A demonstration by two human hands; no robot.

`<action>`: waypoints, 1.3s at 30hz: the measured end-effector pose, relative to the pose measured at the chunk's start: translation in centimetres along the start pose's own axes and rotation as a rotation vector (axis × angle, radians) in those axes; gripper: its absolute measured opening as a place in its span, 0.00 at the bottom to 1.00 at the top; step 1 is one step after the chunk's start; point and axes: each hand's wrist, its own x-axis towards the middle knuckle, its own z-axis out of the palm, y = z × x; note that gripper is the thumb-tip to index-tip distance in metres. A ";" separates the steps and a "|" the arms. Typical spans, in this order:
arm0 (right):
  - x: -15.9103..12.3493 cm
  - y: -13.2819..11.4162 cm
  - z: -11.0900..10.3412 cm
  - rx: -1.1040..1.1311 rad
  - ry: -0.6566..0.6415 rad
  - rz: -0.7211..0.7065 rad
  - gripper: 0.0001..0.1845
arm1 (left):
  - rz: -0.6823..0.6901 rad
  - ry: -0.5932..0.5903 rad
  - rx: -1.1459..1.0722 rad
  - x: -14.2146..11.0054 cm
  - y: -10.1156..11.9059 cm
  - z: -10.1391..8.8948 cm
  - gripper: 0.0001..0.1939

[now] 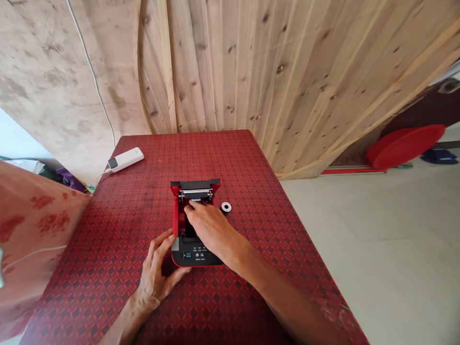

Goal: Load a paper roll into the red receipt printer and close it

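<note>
A red and black label printer (179, 256) lies on the table in front of me, its lid (196, 184) swung up at the far side. My left hand (154, 268) steadies it at the near left corner, fingers along the left side and thumb at the front edge. My right hand (210, 225) reaches across into the open compartment. Its fingers are bent close to the metal roller under the lid, and what they touch or hold inside is hidden. Just right of the printer stands a small white roll with a dark core (226, 207).
A white power bank (126, 159) with a cable lies at the table's far left. The red patterned table (215, 153) meets a wooden plank wall (230, 72). Flowered cloth (36, 230) hangs at left; a red round basin (406, 145) is on the floor at right.
</note>
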 end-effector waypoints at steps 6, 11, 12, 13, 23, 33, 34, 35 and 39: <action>-2.6 0.5 0.8 -0.016 0.227 -0.118 0.13 | 0.009 -0.007 -0.012 -0.1 -0.1 -0.1 0.38; -5.8 2.2 1.3 0.138 0.667 -0.128 0.12 | -0.006 -0.016 -0.025 -0.1 -0.1 -0.2 0.39; -6.3 2.9 1.3 0.203 0.732 -0.077 0.12 | -0.005 -0.018 -0.030 -0.2 -0.1 -0.2 0.39; -6.7 3.7 1.3 0.267 0.787 -0.013 0.12 | -0.005 -0.019 -0.035 -0.2 -0.1 -0.2 0.39; -5.0 12.5 8.0 0.670 0.896 0.469 0.22 | -0.007 -0.025 -0.041 -0.3 -0.1 -0.3 0.41; -3.8 12.6 10.4 0.744 0.771 0.543 0.28 | -0.008 -0.018 -0.024 0.0 0.0 -0.3 0.40; -3.7 12.6 10.5 0.738 0.765 0.540 0.28 | -0.007 -0.015 -0.020 0.0 0.1 -0.3 0.39; -3.7 12.6 10.6 0.731 0.760 0.537 0.28 | -0.005 -0.013 -0.016 0.1 0.1 -0.3 0.39; -3.9 12.8 10.8 0.700 0.746 0.528 0.29 | -0.002 -0.022 0.001 0.0 0.2 -0.4 0.40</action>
